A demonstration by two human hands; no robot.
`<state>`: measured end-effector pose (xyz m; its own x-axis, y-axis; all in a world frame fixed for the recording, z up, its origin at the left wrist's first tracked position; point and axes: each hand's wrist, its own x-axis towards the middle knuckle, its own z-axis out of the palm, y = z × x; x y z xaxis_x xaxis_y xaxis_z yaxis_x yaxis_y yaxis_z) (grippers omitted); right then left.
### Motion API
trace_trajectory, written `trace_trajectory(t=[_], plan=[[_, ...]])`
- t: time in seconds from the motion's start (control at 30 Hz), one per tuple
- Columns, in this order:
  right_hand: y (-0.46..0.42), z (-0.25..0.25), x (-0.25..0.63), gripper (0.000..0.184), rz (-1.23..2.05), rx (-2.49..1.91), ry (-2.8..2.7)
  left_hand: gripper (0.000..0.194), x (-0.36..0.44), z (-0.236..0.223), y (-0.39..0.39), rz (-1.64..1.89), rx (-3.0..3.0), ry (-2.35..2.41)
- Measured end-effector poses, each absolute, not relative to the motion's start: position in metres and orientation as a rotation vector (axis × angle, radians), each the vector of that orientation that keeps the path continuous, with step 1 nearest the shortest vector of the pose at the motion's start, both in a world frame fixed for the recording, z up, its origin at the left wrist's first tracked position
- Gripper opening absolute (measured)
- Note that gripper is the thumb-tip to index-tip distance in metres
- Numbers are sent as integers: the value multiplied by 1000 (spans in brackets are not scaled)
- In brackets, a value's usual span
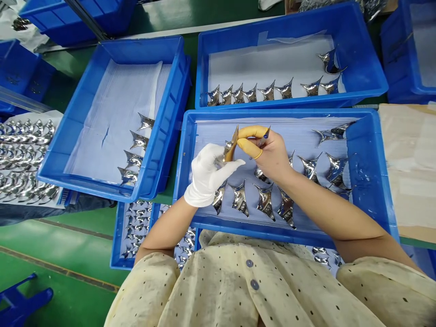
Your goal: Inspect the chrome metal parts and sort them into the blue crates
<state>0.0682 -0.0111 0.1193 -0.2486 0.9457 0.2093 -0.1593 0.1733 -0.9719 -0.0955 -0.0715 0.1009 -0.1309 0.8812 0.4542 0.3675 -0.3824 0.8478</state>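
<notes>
- The step in hand is judged to be close work on one piece: a pointed, mirror-bright metal piece is held up over the middle blue crate, with an amber strip standing against it.
- The left hand is covered by a white cloth glove. Its fingers are curled shut around the lower part of the piece, which is firmly held.
- The right hand is kept just beside the piece. Its yellow-capped fingers are pinched nearly shut on a slim blue-tipped tool. Whether the amber strip is touched by them cannot be told.
- The next move is judged to call for small, steady motion, as the piece is closely held between both hands.
- Similar pieces are laid in rows on a pale sheet in the middle crate.
- More are set out in a blue crate ahead and a blue crate to the left, both lined with white paper.
- A further crate is filled with pieces, and the crates are carried on a green bench.
</notes>
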Motion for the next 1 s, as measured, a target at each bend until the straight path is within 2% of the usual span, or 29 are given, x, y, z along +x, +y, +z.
trace_trajectory(t=[0.33,0.63,0.77,1.0], plan=[[-12,120,70,24,1323,-806,-1371,39,-96,93,-70,1522,1504,1350],[-9,119,73,30,1311,-824,-1395,39,-91,111,-68,1475,1247,1309],[-15,122,74,42,1361,-788,-1443,43,-94,116,-63,1498,1188,1321],[-24,124,70,50,1415,-682,-1512,46,-95,117,-60,1509,1103,1279]])
